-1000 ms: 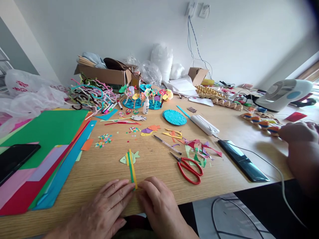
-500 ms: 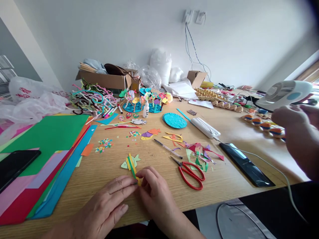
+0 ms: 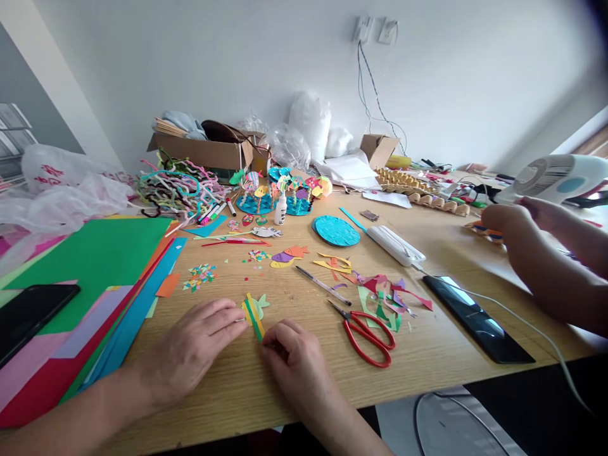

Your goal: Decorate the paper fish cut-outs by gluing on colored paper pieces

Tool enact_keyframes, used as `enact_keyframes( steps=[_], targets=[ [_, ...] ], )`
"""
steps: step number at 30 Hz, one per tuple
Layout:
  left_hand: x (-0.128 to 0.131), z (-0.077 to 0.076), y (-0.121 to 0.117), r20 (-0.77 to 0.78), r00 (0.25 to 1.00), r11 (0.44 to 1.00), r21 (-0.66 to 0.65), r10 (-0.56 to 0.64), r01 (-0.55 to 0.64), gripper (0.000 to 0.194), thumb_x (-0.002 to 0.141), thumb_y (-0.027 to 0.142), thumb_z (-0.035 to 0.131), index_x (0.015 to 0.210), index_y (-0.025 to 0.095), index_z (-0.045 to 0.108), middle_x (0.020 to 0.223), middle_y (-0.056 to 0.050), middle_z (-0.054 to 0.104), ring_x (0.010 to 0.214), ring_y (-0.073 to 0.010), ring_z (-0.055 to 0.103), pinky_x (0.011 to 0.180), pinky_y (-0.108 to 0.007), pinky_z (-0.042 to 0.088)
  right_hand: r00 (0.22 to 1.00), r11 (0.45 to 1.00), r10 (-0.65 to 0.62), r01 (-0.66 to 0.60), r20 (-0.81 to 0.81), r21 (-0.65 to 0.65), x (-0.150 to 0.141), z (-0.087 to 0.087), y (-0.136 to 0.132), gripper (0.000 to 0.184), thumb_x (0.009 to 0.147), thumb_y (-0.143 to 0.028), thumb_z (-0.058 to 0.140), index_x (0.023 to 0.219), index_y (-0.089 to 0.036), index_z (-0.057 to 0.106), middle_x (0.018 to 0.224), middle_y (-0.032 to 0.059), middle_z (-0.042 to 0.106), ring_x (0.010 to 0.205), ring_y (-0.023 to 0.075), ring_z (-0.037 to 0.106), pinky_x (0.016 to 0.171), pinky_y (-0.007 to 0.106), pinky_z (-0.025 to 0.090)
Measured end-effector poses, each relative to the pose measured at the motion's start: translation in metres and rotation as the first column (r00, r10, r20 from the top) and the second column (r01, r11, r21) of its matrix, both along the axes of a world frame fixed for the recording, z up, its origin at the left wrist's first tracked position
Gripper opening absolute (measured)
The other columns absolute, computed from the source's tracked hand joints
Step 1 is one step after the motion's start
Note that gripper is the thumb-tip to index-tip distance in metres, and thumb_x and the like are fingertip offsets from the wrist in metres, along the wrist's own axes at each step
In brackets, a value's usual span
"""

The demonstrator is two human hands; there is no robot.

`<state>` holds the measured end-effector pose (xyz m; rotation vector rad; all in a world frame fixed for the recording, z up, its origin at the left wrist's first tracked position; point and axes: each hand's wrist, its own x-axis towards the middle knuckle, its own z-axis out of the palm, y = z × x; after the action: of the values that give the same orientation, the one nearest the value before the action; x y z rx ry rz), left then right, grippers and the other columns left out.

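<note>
A light green paper fish (image 3: 259, 305) lies on the table in front of me, with yellow and green paper strips (image 3: 254, 316) slanting across its body. My left hand (image 3: 190, 345) rests flat with its fingers stretched out, the tips over the fish's head end, which they hide. Close by on the right, my right hand (image 3: 294, 358) pinches the lower end of the strips between thumb and finger. Red-handled scissors (image 3: 365, 332) lie partly open to the right of this hand. A pen (image 3: 323, 284) is just beyond them.
Coloured paper sheets (image 3: 109, 272) and a black phone (image 3: 35, 310) lie left. Paper scraps (image 3: 380, 294), a power strip (image 3: 396, 244) and a dark tablet-like slab (image 3: 477, 320) are right. Another person's hands (image 3: 513, 221) work at far right near a white fan (image 3: 555, 177).
My left hand has moved up and left, from the strips' lower end to the fish's head. My right hand keeps its pinch. The other person's hands have shifted left and lower.
</note>
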<state>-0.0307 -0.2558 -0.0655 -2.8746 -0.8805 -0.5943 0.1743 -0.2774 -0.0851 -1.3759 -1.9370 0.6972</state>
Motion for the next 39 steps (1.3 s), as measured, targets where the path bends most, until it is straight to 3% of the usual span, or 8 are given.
enact_keyframes(
  steps=[4,9,21,28,39],
  targets=[
    [0.003,-0.005,0.017,-0.125,0.99,0.99,0.115,-0.061,0.076,0.041,0.087,0.003,0.028,0.113,0.013,0.059,0.112,-0.006,0.064,0.111,-0.0221,0.048,0.094,-0.035,0.043,0.999,1.0,-0.013,0.012,0.035,0.026,0.001,-0.002,-0.001,0.016,0.068,0.0,0.061,0.07,-0.015,0.062,0.069,0.0011,0.061,0.064,0.0127,0.056,0.058,0.02,0.035],
    [0.007,-0.008,0.019,-0.141,0.985,0.98,0.16,-0.096,0.119,0.039,0.091,0.006,0.028,0.113,0.014,0.059,0.112,-0.004,0.065,0.11,-0.0217,0.047,0.096,-0.035,0.037,0.999,0.999,-0.01,0.008,0.048,0.039,0.003,-0.003,-0.001,0.014,0.071,-0.001,0.06,0.072,-0.015,0.061,0.071,0.0016,0.061,0.065,0.0129,0.057,0.058,0.02,0.036],
    [0.007,-0.011,0.019,-0.165,0.981,0.983,0.135,-0.102,0.125,0.04,0.092,0.007,0.027,0.114,0.015,0.059,0.115,-0.001,0.064,0.11,-0.0217,0.046,0.1,-0.037,0.026,0.998,1.0,-0.006,0.006,0.055,-0.001,0.006,-0.002,0.001,0.013,0.072,-0.002,0.059,0.071,-0.015,0.059,0.073,0.0021,0.061,0.066,0.0134,0.057,0.059,0.021,0.037],
    [0.006,-0.02,0.02,-0.151,0.984,0.99,0.088,-0.096,0.11,0.034,0.093,0.015,0.035,0.118,0.017,0.057,0.118,-0.001,0.062,0.113,-0.0213,0.044,0.103,-0.037,0.024,0.998,1.0,-0.01,0.01,0.06,0.004,0.007,-0.001,0.001,0.015,0.071,-0.001,0.059,0.071,-0.016,0.058,0.072,0.0014,0.061,0.067,0.0134,0.057,0.06,0.021,0.037],
    [0.004,-0.015,0.023,-0.203,0.971,0.987,0.079,-0.122,0.141,0.038,0.093,0.012,0.029,0.117,0.016,0.058,0.122,-0.002,0.06,0.115,-0.0237,0.042,0.104,-0.04,0.021,0.998,0.998,-0.043,0.04,0.051,0.053,0.007,-0.001,0.003,0.016,0.071,-0.002,0.055,0.068,-0.018,0.055,0.069,-0.0001,0.06,0.063,0.0127,0.055,0.057,0.021,0.036]
  ],
)
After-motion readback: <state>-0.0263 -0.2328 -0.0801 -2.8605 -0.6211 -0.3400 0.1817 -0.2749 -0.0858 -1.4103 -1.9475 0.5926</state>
